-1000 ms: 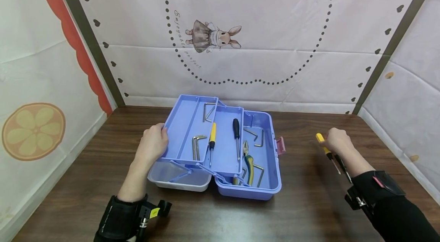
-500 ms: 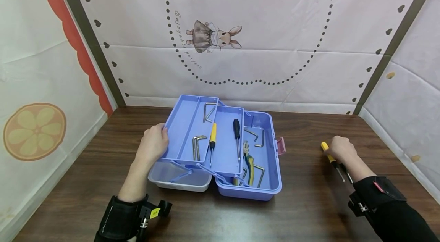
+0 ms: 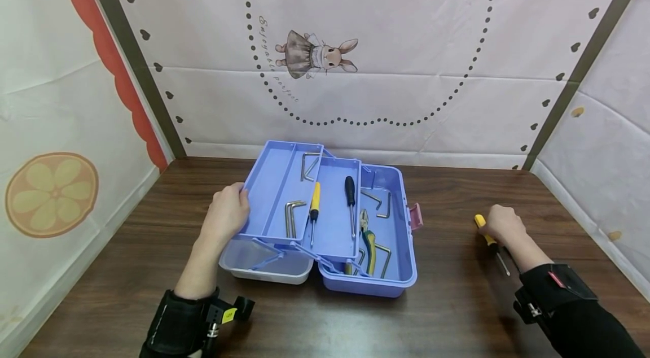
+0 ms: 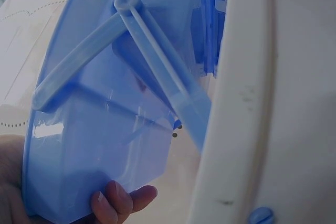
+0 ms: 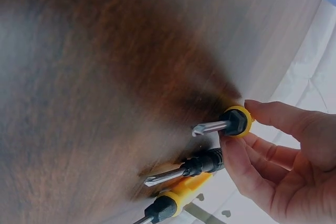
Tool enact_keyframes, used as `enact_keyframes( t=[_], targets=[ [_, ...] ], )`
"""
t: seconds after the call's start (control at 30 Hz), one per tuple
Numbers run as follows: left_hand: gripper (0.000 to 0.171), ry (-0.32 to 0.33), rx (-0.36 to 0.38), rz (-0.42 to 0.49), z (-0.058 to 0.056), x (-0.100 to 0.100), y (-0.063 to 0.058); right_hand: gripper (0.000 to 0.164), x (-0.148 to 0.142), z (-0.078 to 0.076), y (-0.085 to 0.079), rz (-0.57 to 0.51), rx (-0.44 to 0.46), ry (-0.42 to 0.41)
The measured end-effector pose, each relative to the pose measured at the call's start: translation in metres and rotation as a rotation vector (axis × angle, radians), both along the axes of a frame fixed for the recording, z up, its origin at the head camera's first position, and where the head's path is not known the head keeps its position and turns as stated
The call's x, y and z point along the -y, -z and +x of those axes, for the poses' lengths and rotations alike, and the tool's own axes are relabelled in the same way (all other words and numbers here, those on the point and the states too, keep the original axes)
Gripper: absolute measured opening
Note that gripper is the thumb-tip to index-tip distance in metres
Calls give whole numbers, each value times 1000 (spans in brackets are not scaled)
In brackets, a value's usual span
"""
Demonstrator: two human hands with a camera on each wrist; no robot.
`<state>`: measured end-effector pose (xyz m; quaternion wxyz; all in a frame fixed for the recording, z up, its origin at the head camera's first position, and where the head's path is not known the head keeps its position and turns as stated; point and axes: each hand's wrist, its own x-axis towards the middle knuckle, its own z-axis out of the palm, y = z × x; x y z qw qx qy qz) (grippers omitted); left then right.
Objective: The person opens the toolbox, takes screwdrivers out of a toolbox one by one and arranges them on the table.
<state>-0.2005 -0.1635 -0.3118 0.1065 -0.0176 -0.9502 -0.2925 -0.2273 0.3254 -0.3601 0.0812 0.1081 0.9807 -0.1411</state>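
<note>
- On the left, we see the left hand (image 3: 227, 211) holding the outer edge of the upper tray (image 3: 269, 188), its fingers (image 4: 118, 203) curled under the rim. Neither has visibly shifted over the last second, so we judge this side is being kept steady.
- Just right of those fingers, we find bent metal keys (image 3: 290, 221) lying in the upper tray, in place as before.
- Further right of them, we see a lower tray (image 3: 332, 194) with a boxed yellow screwdriver (image 3: 315, 200) and a boxed black screwdriver (image 3: 350, 191), both unmoved.
- Between the two hands, pliers (image 3: 371, 250) lie in the open base (image 3: 403, 245), also unchanged.
- On the right, the right hand (image 3: 503, 224) has drifted slightly outward and nearer the person. Its fingers close in a pinch on the held yellow screwdriver (image 5: 238, 122), which has travelled with them; we judge the active work is here, well apart from the box.
- Beside those fingers, we see a second black screwdriver (image 5: 202, 162) and another yellow screwdriver (image 5: 184, 193); we cannot tell whether they are gripped too.
</note>
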Motion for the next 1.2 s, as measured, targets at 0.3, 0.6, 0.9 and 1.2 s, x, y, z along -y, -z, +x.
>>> enact_keyframes(
  t=[0.3, 0.6, 0.9, 1.2],
  targets=[
    [32, 10, -15, -1, 0, 1, 1, 31, 7, 6, -3, 50, -41, 14],
    [32, 9, -43, -2, -1, 3, 1, 33, 38, 8, -30, 115, -172, -79],
    [33, 12, -42, 2, -1, 3, 2, 24, 90, 5, -71, 96, -328, -239],
    [33, 11, -36, 6, -2, 2, 2, 20, 158, -2, -107, 47, -392, -381]
  ],
)
